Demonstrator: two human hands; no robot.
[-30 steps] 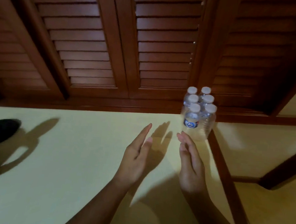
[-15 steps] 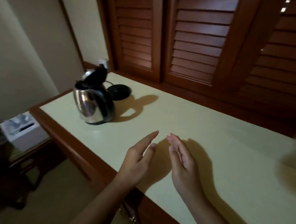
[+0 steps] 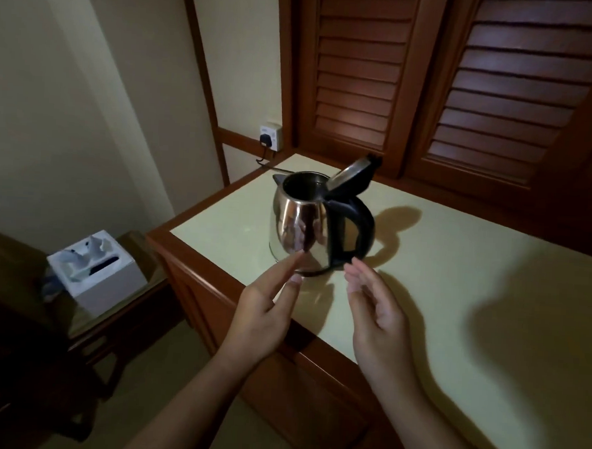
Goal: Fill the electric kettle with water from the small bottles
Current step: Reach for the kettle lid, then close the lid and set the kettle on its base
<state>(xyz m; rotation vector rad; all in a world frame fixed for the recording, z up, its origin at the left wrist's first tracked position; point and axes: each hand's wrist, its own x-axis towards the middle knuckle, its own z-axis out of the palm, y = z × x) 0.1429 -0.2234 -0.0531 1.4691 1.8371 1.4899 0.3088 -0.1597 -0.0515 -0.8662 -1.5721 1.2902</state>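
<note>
1. Both hands are hovering empty: the left hand (image 3: 264, 312) is reaching with fingers straight and loosely spread, the right hand (image 3: 381, 311) is open with fingers slightly curled, and neither is holding anything.
2. Their fingertips are pointing at the kettle (image 3: 308, 232), the left just in front of its steel body, the right just in front of the base of its black handle (image 3: 359, 227); whether either is touching it I cannot tell.
3. The kettle is standing upright with its lid (image 3: 354, 174) tilted open, so the mouth is showing; whether any water is inside is too dark to tell.
4. Judging by this, the task is sitting at its start: the kettle is being approached, perhaps to be moved or steadied, and no pouring is under way.
5. No bottles are showing here, so the next move is probably calling for fetching one, uncapping it and tipping it over the open mouth.
6. The kettle is resting on a pale counter (image 3: 457, 267), near its left corner.
7. Behind the kettle, louvred shutters (image 3: 364, 73) are closing off the wall; behind and left of it a socket (image 3: 271, 136) is carrying a plug.
8. Below and left of the kettle, a tissue box (image 3: 96, 275) is sitting on a lower table.
</note>
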